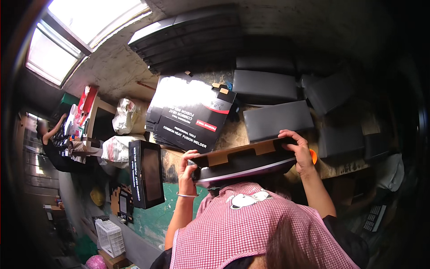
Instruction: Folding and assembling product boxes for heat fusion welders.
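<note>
In front of my apron I hold a long black cardboard box [251, 157] tilted toward me, its brown inner flaps showing along the upper side. My left hand [186, 169] grips its left end, with a bangle on the wrist. Bent fingers of my right hand [299, 150] clasp the far right corner. Just beyond lies a stack of flat printed black cartons [188, 119] on the worn workbench [230, 134]. A closed dark grey box [278, 121] rests close to my right hand. Something orange [313, 156] shows beside my right wrist.
Several more dark boxes [265, 85] fill the bench's right and back. An upright black carton with a window [146, 175] stands at the bench's left end, near white plastic bags [125, 115]. A white crate [110, 237] sits lower left. Another person [56, 148] works far left.
</note>
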Motion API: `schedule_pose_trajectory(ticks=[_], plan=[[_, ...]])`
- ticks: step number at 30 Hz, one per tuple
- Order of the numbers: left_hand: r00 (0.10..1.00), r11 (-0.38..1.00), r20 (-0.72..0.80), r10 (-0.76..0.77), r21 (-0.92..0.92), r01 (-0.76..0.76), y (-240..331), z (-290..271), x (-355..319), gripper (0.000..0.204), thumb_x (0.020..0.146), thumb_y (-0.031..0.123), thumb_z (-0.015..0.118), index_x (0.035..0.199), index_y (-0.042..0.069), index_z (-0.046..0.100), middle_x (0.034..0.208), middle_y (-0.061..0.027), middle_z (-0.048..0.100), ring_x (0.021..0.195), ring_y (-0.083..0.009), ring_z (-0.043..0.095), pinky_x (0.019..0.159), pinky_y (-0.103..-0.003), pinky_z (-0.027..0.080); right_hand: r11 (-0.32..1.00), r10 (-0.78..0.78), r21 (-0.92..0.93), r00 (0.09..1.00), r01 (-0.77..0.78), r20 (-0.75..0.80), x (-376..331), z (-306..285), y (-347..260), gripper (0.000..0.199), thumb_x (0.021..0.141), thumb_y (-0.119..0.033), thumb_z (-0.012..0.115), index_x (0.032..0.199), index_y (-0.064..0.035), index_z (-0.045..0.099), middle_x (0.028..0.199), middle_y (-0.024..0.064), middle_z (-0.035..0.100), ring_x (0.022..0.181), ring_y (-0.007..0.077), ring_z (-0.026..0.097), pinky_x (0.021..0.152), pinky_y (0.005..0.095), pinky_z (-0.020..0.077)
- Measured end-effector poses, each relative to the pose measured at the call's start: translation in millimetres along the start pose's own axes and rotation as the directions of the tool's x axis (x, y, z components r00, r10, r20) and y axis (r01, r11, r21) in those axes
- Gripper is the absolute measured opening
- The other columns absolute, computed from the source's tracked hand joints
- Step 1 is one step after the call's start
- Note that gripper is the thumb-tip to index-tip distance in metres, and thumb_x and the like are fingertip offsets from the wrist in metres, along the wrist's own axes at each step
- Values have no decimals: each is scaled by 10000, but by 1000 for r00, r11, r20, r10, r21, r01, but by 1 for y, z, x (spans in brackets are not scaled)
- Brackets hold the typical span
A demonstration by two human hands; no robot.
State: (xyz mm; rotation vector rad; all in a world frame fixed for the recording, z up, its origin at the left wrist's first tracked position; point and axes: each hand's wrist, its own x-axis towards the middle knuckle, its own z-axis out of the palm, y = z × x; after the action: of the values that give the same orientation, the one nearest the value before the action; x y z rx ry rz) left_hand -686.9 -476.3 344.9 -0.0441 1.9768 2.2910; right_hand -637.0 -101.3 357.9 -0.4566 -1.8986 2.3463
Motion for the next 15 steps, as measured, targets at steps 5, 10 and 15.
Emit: schedule_pose_trajectory(ticks=[5,10,15], plan=[[960,805,278,32,562,-190,22,-1,6,476,810,241,798,1167,9,584,1171,-117,570,1148,-250,560,1047,-380,414,928,-37,-363,992,78,119,5,-3,-14,384,780,-223,778,1071,-16,638,1183,120,623,1188,257,568,1047,360,408],[862,484,476,-172,803,-347,64,5,20,714,784,519,825,1163,-35,581,1076,-180,549,1014,-362,602,867,-421,508,450,170,-859,921,245,352,19,0,-47,800,699,-521,884,1186,-49,460,1198,178,558,1145,369,580,1002,441,468],[918,174,344,-196,934,-312,46,19,17,776,707,361,901,1266,23,483,1146,-153,551,1050,-336,611,867,-431,534,178,83,-943,950,283,301,20,23,-34,735,716,-514,868,1130,-37,492,1114,189,555,1062,422,605,910,472,509]])
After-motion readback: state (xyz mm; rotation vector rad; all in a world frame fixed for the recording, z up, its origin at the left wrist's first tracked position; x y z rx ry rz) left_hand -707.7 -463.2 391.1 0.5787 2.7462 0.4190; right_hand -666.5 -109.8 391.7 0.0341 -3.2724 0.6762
